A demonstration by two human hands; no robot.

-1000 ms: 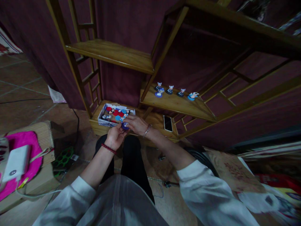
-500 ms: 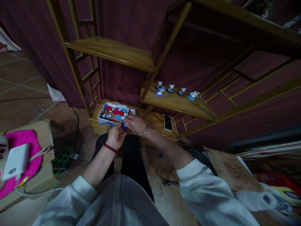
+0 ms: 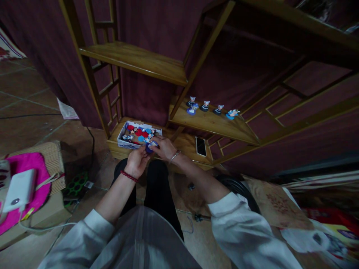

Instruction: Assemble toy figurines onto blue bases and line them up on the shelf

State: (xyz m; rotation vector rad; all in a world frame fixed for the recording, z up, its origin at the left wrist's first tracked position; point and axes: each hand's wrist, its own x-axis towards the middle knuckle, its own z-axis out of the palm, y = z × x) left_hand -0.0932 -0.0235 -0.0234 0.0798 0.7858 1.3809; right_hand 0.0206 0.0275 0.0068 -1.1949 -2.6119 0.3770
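Observation:
Between my two hands is a small figurine [image 3: 152, 145] with a purple-blue base, held just in front of an open box. My left hand [image 3: 138, 161], with a red bead bracelet, is closed on the base side. The fingers of my right hand [image 3: 164, 148] pinch the figurine from the other side; a metal bangle is on that wrist. In the white box [image 3: 129, 145] lie several more figurines [image 3: 128, 138] with red and blue round bases. On the shelf to the right stand several figurines [image 3: 206, 105], one with a purple base [image 3: 192, 109] in front.
A phone [image 3: 200, 146] lies on the lower shelf right of my hands. The wooden rack's posts and upper shelf [image 3: 134, 61] rise around the box. At left, a white power bank [image 3: 20, 189] with a cable rests on a pink cloth. A brown bag [image 3: 276, 205] is at right.
The figurine in my hands has turned and shows more between my fingers. My right hand has shifted slightly, while the view has moved a little.

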